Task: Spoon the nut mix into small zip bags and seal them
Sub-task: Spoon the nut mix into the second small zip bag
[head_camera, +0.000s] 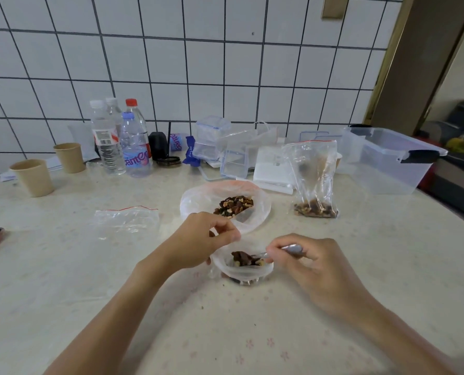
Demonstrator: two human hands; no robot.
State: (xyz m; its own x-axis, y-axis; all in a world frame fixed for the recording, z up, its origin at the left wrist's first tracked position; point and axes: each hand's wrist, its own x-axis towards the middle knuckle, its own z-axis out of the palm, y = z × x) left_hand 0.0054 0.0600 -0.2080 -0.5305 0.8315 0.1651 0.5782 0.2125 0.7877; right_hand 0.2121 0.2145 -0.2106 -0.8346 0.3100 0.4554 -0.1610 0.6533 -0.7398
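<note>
Nearest the camera, the right hand [310, 269] pinches the handle of a metal spoon [284, 251], its grip pressed together around the handle, and the spoon's bowl dips into the open mouth of a small zip bag [245, 272] standing on the table [144, 307]. Nut mix [245, 259] shows inside that bag. The left hand [201, 240] pinches the bag's far rim, fingers curled, holding the mouth open. Just beyond, a larger clear plastic bag [260, 212] lies open with a heap of nut mix in it. To the left an empty flat zip bag [128, 221] with a red strip lies on the table; to the right a filled zip bag [313, 177] stands upright, nuts at its bottom. Farther back stand two paper cups [33, 177], water bottles [134, 147], clear lidded containers [211, 139] and a large clear storage bin [387, 161] against the tiled wall [225, 63].
</note>
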